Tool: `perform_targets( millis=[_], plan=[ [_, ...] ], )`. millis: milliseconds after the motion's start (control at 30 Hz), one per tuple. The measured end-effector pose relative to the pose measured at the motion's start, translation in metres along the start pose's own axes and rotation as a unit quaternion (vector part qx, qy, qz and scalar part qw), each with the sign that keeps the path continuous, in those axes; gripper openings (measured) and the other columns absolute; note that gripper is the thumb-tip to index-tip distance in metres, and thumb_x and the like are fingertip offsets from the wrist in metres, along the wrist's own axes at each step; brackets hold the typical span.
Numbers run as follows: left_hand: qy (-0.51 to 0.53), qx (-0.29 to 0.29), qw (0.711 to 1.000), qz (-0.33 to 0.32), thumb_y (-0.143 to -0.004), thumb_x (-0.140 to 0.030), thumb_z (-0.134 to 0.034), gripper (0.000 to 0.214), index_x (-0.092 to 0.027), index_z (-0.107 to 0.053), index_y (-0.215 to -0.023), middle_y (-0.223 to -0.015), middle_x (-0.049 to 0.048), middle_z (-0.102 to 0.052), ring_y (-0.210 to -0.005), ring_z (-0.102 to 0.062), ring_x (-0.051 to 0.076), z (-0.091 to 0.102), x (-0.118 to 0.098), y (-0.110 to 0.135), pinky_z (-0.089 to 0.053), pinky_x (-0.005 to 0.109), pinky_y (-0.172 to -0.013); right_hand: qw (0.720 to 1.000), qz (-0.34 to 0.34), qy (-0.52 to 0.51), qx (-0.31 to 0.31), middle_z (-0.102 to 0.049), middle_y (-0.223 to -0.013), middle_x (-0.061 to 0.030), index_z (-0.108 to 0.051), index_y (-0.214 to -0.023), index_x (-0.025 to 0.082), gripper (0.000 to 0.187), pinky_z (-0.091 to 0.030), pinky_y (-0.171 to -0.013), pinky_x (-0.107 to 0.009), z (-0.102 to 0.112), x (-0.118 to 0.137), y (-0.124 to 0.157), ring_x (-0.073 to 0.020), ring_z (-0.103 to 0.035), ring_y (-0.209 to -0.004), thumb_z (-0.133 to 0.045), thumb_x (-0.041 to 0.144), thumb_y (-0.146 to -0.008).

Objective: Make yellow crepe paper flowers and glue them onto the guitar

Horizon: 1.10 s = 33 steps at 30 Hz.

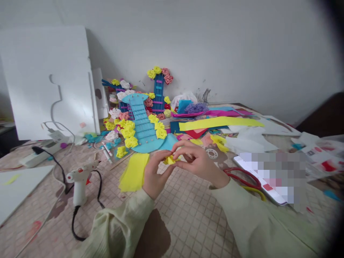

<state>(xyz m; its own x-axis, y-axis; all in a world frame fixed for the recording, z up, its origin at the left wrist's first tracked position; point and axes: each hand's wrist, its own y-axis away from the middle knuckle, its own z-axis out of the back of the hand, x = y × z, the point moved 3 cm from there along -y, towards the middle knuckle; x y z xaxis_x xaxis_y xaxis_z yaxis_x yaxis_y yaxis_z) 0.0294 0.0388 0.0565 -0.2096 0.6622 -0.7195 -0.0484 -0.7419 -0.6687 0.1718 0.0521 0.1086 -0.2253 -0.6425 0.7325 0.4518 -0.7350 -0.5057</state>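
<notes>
A small yellow crepe paper flower (169, 160) is pinched between my two hands above the table. My left hand (155, 173) closes thumb and fingertips on its left side. From the right, my right hand (197, 161) grips it with bent fingers, partly covering it. Under and beside my left hand lies a stack of yellow paper sheets (132, 173). Just beyond my hands a light blue guitar-shaped board (142, 125) with strings leans back, yellow paper flowers (127, 132) along both its sides.
At the left a white hot glue gun (80, 182) stands with its black cord. Red-handled scissors (247, 175) and a lit phone (264, 181) lie to the right. Behind are a dark blue string-covered piece (158, 93), a long yellow paper strip (220, 123) and a white board (48, 82).
</notes>
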Motion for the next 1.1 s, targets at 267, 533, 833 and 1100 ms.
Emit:
perform_targets(
  millis=[267,533,833,1100],
  plan=[
    [-0.009,0.053,0.997,-0.055,-0.069,-0.009,-0.062,0.028,-0.019,-0.055,-0.094,-0.097,0.0088,-0.059,-0.092,-0.056,0.019,0.0,0.005,0.013,-0.048,0.036,-0.08,0.995,0.078,0.054,0.006,-0.058,-0.098,-0.0037,-0.056,-0.077,0.022,0.006,-0.049,-0.069,-0.029,-0.005,-0.006,0.022,-0.0142,-0.057,-0.084,-0.056,0.017,-0.074],
    [0.009,0.081,0.992,-0.093,-0.067,0.0,-0.06,0.03,-0.018,-0.056,-0.091,-0.097,0.0085,-0.058,-0.096,-0.056,0.021,0.009,-0.001,0.013,-0.049,0.038,-0.08,0.979,0.176,0.103,0.007,-0.06,-0.097,-0.0043,-0.053,-0.082,0.02,0.014,-0.05,-0.075,-0.026,-0.013,-0.006,0.033,-0.0123,-0.058,-0.09,-0.053,0.008,-0.075],
    [0.018,0.078,0.987,-0.141,-0.068,0.001,-0.059,0.029,-0.015,-0.057,-0.092,-0.092,0.008,-0.06,-0.094,-0.058,0.021,0.012,-0.01,0.012,-0.05,0.036,-0.079,0.975,0.187,0.119,0.0,-0.059,-0.096,-0.0057,-0.054,-0.097,0.019,0.022,-0.051,-0.071,-0.024,-0.018,-0.005,0.036,-0.0126,-0.058,-0.089,-0.056,0.013,-0.076],
    [0.027,0.09,0.987,-0.131,-0.067,0.003,-0.059,0.03,-0.014,-0.057,-0.092,-0.097,0.0097,-0.061,-0.099,-0.057,0.023,0.013,-0.004,0.014,-0.047,0.04,-0.084,0.97,0.203,0.135,-0.012,-0.057,-0.093,-0.0048,-0.058,-0.094,0.019,0.02,-0.052,-0.062,-0.023,-0.02,-0.008,0.036,-0.0118,-0.058,-0.08,-0.056,0.012,-0.076]
  ],
)
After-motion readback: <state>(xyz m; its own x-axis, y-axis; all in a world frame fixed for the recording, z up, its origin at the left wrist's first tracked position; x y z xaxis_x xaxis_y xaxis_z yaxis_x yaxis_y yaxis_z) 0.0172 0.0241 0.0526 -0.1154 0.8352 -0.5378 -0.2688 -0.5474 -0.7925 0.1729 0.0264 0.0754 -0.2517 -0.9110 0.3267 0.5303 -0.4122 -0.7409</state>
